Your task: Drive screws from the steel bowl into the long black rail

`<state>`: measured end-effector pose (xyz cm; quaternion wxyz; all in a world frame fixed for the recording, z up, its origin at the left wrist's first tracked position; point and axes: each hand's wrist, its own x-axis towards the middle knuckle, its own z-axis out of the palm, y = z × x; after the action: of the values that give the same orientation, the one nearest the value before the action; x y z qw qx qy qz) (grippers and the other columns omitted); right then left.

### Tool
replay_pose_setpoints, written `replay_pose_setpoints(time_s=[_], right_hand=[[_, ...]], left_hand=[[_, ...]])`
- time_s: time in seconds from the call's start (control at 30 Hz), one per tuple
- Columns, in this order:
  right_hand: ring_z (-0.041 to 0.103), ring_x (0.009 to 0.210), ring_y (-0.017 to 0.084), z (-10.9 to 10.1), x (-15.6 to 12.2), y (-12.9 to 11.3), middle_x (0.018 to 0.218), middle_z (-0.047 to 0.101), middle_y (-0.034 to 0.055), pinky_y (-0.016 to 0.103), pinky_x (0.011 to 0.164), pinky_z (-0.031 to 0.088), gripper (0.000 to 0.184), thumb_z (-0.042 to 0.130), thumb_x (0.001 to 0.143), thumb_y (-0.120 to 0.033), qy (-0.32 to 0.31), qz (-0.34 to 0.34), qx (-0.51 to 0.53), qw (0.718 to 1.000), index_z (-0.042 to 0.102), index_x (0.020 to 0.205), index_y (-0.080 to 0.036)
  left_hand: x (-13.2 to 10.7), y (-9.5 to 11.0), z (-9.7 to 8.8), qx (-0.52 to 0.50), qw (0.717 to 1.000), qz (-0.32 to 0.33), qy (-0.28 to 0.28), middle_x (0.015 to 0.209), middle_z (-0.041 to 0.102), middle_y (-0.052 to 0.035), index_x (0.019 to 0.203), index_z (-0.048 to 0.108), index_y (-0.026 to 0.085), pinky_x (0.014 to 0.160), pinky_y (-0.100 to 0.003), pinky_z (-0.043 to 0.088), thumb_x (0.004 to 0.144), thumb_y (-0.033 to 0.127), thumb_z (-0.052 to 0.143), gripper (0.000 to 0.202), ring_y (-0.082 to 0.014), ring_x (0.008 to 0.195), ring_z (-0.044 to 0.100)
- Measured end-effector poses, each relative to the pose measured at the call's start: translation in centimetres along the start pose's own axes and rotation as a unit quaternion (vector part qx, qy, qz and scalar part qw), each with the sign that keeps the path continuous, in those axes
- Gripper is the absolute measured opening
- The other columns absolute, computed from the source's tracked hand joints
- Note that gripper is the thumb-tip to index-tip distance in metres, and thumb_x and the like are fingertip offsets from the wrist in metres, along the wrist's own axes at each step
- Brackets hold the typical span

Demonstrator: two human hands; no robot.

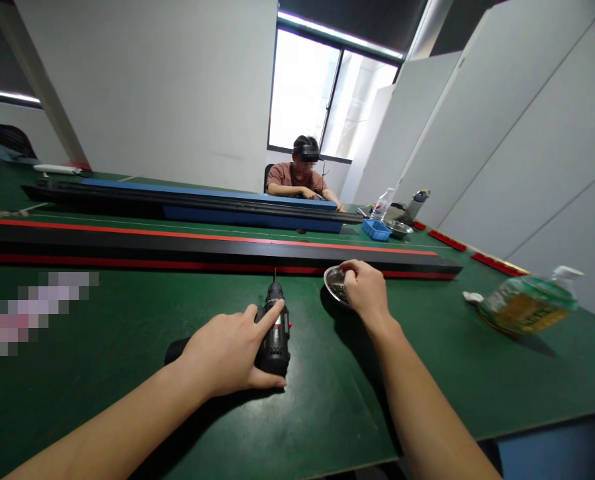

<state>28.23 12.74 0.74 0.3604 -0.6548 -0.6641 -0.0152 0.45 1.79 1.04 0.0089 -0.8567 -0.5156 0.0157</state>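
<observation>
My left hand (pixel 230 353) is wrapped round a black electric screwdriver (pixel 275 330) lying on the green table (pixel 127 373), its bit pointing away from me at a long black and red rail (pixel 202 250). To the right, my right hand (pixel 365 288) reaches into a small metal bowl (pixel 333 283) with fingers curled and pinched over its contents. I cannot make out what the fingers hold.
A plastic bottle (pixel 527 307) lies on its side at the right. A second black and blue rail (pixel 202 203) runs behind the first. Farther back sit a blue tray (pixel 376 229), another metal bowl (pixel 398 229) and bottles (pixel 383 202). A person (pixel 302 180) sits opposite.
</observation>
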Motion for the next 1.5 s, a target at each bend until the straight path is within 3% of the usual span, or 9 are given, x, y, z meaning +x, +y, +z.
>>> replay_pose_setpoints(time_s=[0.1,0.3,0.47,0.63,0.97,1.1,1.2,1.33,1.5], right_hand=[[0.07,0.102,0.025,-0.4,0.8,1.6,0.103,0.078,0.0074,0.032,0.093,0.048,0.035,0.047,0.086,-0.018,-0.054,0.053,-0.026,0.997,0.08,0.099,-0.023],[0.07,0.103,0.025,0.3,0.8,2.5,0.112,0.077,0.0095,0.03,0.089,0.05,0.043,0.052,0.083,-0.016,-0.104,0.077,-0.038,0.991,0.076,0.118,-0.022],[0.07,0.102,0.025,1.1,0.7,2.7,0.114,0.076,0.0089,0.03,0.087,0.049,0.037,0.052,0.085,-0.018,-0.197,0.025,-0.072,0.977,0.08,0.109,-0.022],[0.07,0.102,0.025,1.4,0.9,2.9,0.111,0.077,0.0106,0.031,0.088,0.048,0.034,0.05,0.091,-0.021,-0.225,-0.011,-0.089,0.97,0.081,0.106,-0.021],[0.07,0.098,0.025,1.3,0.9,2.9,0.104,0.078,0.0117,0.03,0.083,0.047,0.034,0.049,0.095,-0.026,-0.238,-0.013,-0.078,0.968,0.081,0.103,-0.02],[0.071,0.095,0.024,1.1,0.9,2.6,0.107,0.077,0.0102,0.029,0.082,0.048,0.032,0.052,0.093,-0.029,-0.215,0.003,-0.066,0.974,0.08,0.105,-0.02],[0.07,0.095,0.023,1.0,0.8,2.5,0.111,0.077,0.0095,0.028,0.081,0.049,0.033,0.057,0.086,-0.021,-0.179,0.023,-0.051,0.982,0.079,0.111,-0.021],[0.07,0.092,0.021,0.9,0.6,2.6,0.109,0.077,0.0082,0.026,0.078,0.049,0.05,0.057,0.072,-0.004,-0.173,0.034,-0.02,0.984,0.076,0.115,-0.021],[0.07,0.09,0.019,0.8,0.6,2.7,0.102,0.077,0.0073,0.025,0.082,0.05,0.05,0.057,0.072,-0.001,-0.162,0.047,0.015,0.986,0.075,0.115,-0.019]], left_hand=[[-0.1,0.0,0.1,0.001,1.0,-0.001,-0.001,0.117,0.065,-0.0162,0.164,0.008,0.031,0.073,-0.047,0.056,0.07,0.087,0.056,0.119,-0.0384,0.088,0.072],[-0.1,-0.1,0.2,0.003,1.0,0.001,0.0,0.118,0.064,-0.0165,0.164,0.007,0.031,0.071,-0.048,0.056,0.07,0.087,0.055,0.119,-0.0393,0.086,0.072],[-0.1,0.1,-0.2,0.0,1.0,-0.008,-0.013,0.12,0.064,-0.0167,0.163,0.006,0.032,0.074,-0.047,0.055,0.071,0.085,0.057,0.118,-0.0384,0.089,0.072],[0.0,0.3,-0.5,-0.01,0.999,-0.018,-0.026,0.121,0.063,-0.0176,0.164,0.007,0.031,0.076,-0.047,0.055,0.071,0.083,0.06,0.119,-0.0389,0.091,0.071],[-0.1,0.1,-0.2,-0.004,1.0,-0.006,-0.013,0.12,0.063,-0.0174,0.164,0.007,0.03,0.074,-0.049,0.056,0.071,0.085,0.058,0.119,-0.0402,0.09,0.071],[-0.1,0.1,-0.3,-0.007,1.0,-0.012,-0.023,0.122,0.063,-0.018,0.164,0.007,0.03,0.075,-0.048,0.055,0.071,0.084,0.059,0.119,-0.0397,0.092,0.071],[-0.1,0.0,-0.1,-0.004,1.0,-0.007,-0.011,0.12,0.064,-0.0168,0.163,0.006,0.032,0.073,-0.047,0.055,0.071,0.085,0.057,0.118,-0.0388,0.089,0.071],[-0.1,-0.1,0.1,0.002,1.0,-0.003,-0.001,0.119,0.064,-0.0164,0.164,0.005,0.032,0.072,-0.046,0.055,0.071,0.086,0.056,0.118,-0.0385,0.088,0.071],[0.0,-0.1,0.1,0.004,1.0,0.001,0.001,0.119,0.064,-0.0164,0.164,0.005,0.031,0.071,-0.047,0.056,0.072,0.087,0.054,0.118,-0.0389,0.088,0.072]])
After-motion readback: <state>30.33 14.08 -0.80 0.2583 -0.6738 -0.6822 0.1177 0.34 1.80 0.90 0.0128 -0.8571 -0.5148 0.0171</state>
